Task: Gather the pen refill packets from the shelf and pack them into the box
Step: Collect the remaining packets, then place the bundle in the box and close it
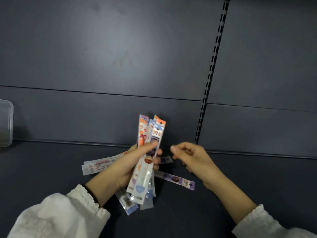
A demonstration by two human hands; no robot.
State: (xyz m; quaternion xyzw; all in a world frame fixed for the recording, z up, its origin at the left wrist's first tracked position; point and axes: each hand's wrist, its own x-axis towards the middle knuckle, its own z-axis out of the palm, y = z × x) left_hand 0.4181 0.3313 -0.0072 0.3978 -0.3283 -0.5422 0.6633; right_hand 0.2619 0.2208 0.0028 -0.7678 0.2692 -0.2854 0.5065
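- The left hand [127, 163] grips a fanned bundle of long, narrow plastic pen refill packets [151, 134]. They are printed in orange, white and purple and stand upright, with the thumb pressed across their front about midway.
- The right hand [192, 158] hovers just beside the bundle. Its fingers are loosely curled, thumb near the forefinger, and it seems to hold nothing.
- More packets lie flat on the dark grey shelf [51, 177], near the middle of its back edge:
  - a purple printed packet [176, 180] lies below the right hand;
  - a pair of white-and-pink packets [99, 164] juts out to the left from behind the left hand;
  - a pale blue-ended packet [127, 202] lies under the left wrist.
- The clear, round-cornered plastic box [6, 122] sits at the shelf's far left edge, well apart from the packets and cut off by the frame.
- Handling, as a judgement:
  - The packets look very light, thin and glossy, so they will probably slide against each other and splay out of a loose hold.
  - A flat packet is best lifted by pinching one end or sliding it to raise an edge.
  - The bundle is best gripped mid-length, ends squared, before it goes lengthwise into the box.
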